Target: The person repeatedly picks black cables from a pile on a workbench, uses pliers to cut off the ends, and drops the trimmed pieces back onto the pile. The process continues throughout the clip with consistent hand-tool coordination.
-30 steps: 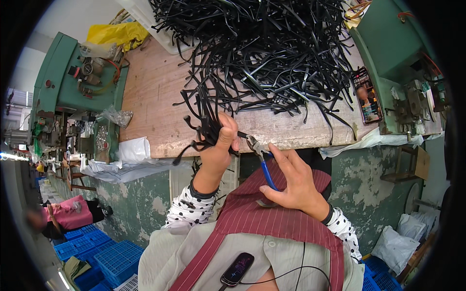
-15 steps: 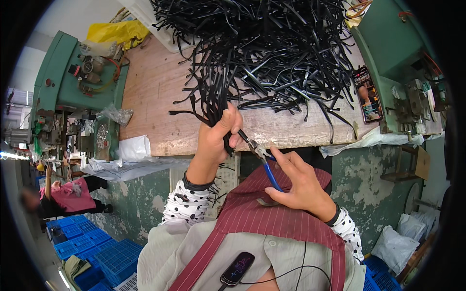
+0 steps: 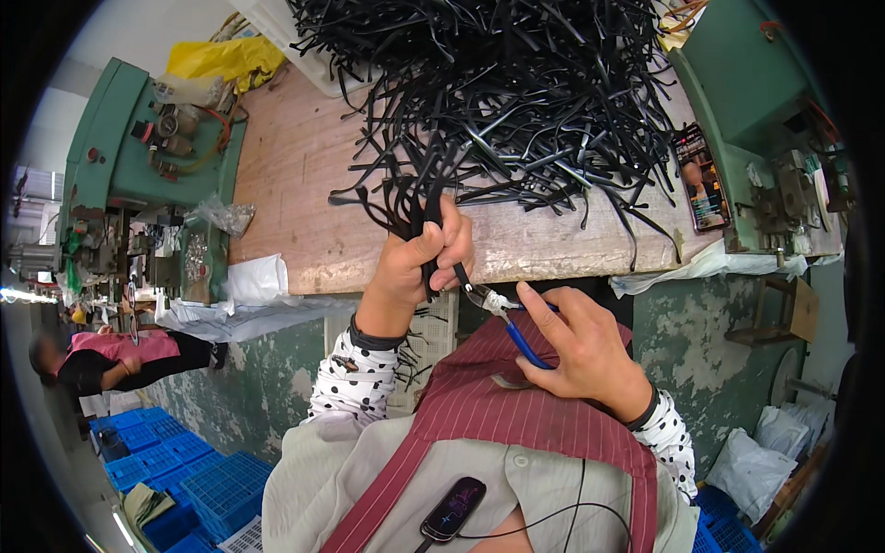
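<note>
My left hand (image 3: pixel 429 249) is closed round a bunch of slim black eyeglass temples (image 3: pixel 392 210), just in front of the table's near edge. One temple sticks out from its fingers toward my right hand. Blue-handled pliers (image 3: pixel 524 341) lie in my right hand (image 3: pixel 585 346), fingers and thumb about the handles. Their metal jaws are at the tip of that temple; whether they bite on it is too small to tell. A big tangled heap of the same temples (image 3: pixel 516 120) covers the far and middle part of the table.
The wooden table (image 3: pixel 286 175) stands between two green machines, one at the left (image 3: pixel 111 175) and one at the right (image 3: pixel 737 101). A phone (image 3: pixel 701 180) leans at the right. Blue crates (image 3: pixel 221 493) are low at the left, near another person (image 3: pixel 120 355).
My left hand has shifted slightly right, and the bunch has swung with it. The pliers and my right hand have moved a little down and right. The other person has changed posture.
</note>
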`<act>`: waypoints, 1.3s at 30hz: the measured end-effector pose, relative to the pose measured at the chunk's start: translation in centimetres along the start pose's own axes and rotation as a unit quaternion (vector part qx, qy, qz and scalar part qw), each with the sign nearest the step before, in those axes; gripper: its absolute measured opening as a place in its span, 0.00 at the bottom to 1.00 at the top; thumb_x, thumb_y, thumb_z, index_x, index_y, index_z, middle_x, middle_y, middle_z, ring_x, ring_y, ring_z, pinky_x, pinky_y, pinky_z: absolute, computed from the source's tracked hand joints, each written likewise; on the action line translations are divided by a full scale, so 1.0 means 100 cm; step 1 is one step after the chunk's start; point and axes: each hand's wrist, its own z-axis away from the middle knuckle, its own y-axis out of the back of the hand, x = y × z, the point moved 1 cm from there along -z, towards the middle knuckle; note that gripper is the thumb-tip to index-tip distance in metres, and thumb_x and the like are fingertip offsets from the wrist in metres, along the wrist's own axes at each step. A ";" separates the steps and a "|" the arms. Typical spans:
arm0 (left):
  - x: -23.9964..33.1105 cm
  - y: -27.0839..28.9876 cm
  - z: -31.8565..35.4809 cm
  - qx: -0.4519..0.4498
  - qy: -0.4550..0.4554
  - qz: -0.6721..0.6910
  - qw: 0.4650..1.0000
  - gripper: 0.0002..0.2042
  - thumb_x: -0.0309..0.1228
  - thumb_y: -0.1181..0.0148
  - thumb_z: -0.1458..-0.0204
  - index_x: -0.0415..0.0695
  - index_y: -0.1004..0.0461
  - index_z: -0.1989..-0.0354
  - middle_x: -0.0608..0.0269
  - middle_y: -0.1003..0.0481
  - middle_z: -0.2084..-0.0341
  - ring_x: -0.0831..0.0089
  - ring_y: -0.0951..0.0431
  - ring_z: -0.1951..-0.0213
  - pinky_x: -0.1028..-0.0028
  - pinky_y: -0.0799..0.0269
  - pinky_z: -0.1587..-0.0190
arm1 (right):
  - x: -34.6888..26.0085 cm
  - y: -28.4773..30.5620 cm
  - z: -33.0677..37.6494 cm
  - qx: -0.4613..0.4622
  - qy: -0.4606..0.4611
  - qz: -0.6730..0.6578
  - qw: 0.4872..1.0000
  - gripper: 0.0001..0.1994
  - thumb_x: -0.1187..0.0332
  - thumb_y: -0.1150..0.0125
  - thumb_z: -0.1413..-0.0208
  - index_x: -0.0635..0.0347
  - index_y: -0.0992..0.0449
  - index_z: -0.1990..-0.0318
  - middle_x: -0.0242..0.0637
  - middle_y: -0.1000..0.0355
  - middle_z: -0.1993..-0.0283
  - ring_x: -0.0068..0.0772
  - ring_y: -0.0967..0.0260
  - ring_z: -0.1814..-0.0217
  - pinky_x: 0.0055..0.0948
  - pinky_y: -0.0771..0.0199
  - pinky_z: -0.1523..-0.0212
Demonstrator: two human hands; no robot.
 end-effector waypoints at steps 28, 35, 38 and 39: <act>0.029 0.069 0.011 0.194 -0.050 -0.847 0.493 0.16 0.20 0.42 0.52 0.53 0.18 0.57 0.57 0.24 0.53 0.57 0.21 0.58 0.64 0.24 0.61 | 0.003 -0.030 0.011 0.018 -0.058 0.018 0.998 0.45 0.59 0.24 0.64 0.59 0.34 0.33 0.46 0.31 0.54 0.46 0.30 0.58 0.39 0.25 0.62; 0.030 0.131 -0.105 0.001 -0.144 -0.900 0.410 0.16 0.25 0.39 0.54 0.58 0.16 0.57 0.68 0.29 0.43 0.66 0.25 0.52 0.70 0.23 0.56 | 0.007 -0.019 0.020 0.023 -0.083 0.029 0.996 0.45 0.59 0.24 0.64 0.59 0.34 0.33 0.46 0.31 0.54 0.46 0.30 0.57 0.39 0.25 0.62; 0.033 0.099 -0.109 0.037 -0.172 -0.855 0.488 0.10 0.28 0.34 0.53 0.52 0.18 0.61 0.68 0.22 0.54 0.64 0.22 0.55 0.69 0.24 0.56 | 0.012 -0.019 0.023 0.033 -0.106 0.035 0.993 0.45 0.59 0.23 0.64 0.59 0.34 0.33 0.47 0.31 0.54 0.47 0.30 0.57 0.39 0.25 0.61; 0.032 0.085 -0.103 0.094 -0.113 -0.808 0.570 0.07 0.29 0.35 0.50 0.51 0.19 0.62 0.66 0.21 0.61 0.65 0.20 0.60 0.71 0.24 0.58 | 0.014 -0.020 0.022 0.038 -0.108 0.036 0.993 0.45 0.59 0.23 0.64 0.59 0.34 0.33 0.47 0.31 0.55 0.46 0.30 0.57 0.39 0.26 0.61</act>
